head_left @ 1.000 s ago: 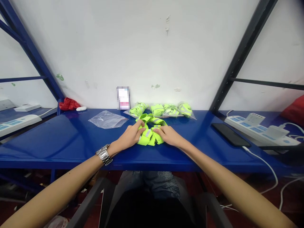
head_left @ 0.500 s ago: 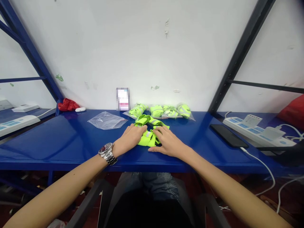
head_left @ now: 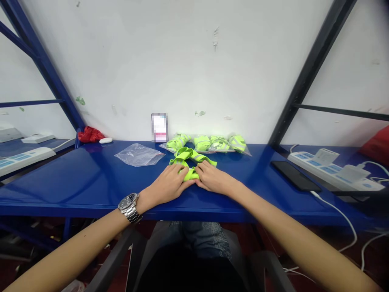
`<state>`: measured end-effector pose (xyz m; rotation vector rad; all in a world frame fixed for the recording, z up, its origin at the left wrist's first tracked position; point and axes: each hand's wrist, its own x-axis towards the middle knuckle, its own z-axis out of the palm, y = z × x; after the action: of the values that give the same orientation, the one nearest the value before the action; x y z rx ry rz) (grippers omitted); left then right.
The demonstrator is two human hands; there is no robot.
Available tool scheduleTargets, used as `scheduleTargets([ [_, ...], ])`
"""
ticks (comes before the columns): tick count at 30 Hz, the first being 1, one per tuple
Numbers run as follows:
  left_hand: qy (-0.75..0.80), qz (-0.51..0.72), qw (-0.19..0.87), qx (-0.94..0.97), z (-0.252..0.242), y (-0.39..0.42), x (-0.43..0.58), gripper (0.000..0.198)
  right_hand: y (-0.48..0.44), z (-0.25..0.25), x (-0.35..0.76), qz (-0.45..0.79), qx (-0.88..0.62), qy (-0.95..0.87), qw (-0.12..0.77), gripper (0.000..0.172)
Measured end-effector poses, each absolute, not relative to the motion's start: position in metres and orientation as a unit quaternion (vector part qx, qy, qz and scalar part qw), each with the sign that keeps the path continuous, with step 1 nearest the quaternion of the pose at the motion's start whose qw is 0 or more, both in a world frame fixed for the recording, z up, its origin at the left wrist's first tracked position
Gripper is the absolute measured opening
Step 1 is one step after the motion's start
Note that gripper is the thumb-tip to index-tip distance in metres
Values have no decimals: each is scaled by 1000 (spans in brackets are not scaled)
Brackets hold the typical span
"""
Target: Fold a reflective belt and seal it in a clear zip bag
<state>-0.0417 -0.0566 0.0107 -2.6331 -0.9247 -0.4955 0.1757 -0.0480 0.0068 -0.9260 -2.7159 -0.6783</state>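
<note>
head view, left to right: far off to the left of the left hand a crumpled red cloth point(head_left: 90, 134) lies against the wall, and nearer, just ahead and left of that hand, a clear plastic bag point(head_left: 138, 154) sits empty, thin and wrinkled, on the glossy blue metal shelf point(head_left: 75, 178). a steel link watch point(head_left: 129, 204) rings the left wrist. the left hand point(head_left: 165, 186) and right hand point(head_left: 212, 180) now lie palm down with flat, unclenched fingers, their tips meeting over the neon yellow strap bundle point(head_left: 189, 155). a second ago the fingers pinched it from both sides and most of it showed; since then the hands have slid together, so only a sliver shows between them and a soft loop with grey reflective bands beyond the fingertips. the webbing looks pressed flatter and more compact. just past the right hand a row of bagged straps point(head_left: 209, 142) lines the wall. well right of it lie a slim black phone point(head_left: 295, 175) and a white power strip point(head_left: 331, 170).
</note>
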Motion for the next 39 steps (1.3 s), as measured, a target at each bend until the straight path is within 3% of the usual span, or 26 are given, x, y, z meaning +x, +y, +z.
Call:
scheduleTargets([
  [7,-418,-176,0,-891,17,-43,-45,31,-35,27,173,-6,-396,-907,142,44],
  [11,-442,-145,-89,-881,23,-31,-38,34,-25,26,169,65,-437,-876,194,35],
  [13,-453,-152,-58,-877,21,-33,-35,34,-21,23,167,73,-442,-866,222,30],
  [15,-480,-179,56,-857,15,-39,-32,32,-19,22,167,89,-435,-865,235,30],
  [17,-462,-192,171,-849,10,-46,-33,34,-20,22,167,114,-424,-866,238,35],
  [19,-391,-181,217,-876,8,-51,-36,41,-22,24,168,132,-428,-862,239,41],
  [25,-292,-138,190,-927,17,-55,-50,52,-34,19,161,72,-488,-835,244,47],
  [29,-291,-110,170,-935,16,-47,-49,42,-53,9,159,-57,-529,-821,208,47],
  [33,-293,-117,134,-940,12,-35,-50,42,-74,3,179,-189,-455,-846,204,54],
  [36,-302,-116,97,-941,12,-29,-53,48,-71,3,198,-196,-393,-879,184,59],
  [39,-313,-101,64,-942,14,-27,-53,46,-56,5,208,-143,-353,-908,175,45],
])
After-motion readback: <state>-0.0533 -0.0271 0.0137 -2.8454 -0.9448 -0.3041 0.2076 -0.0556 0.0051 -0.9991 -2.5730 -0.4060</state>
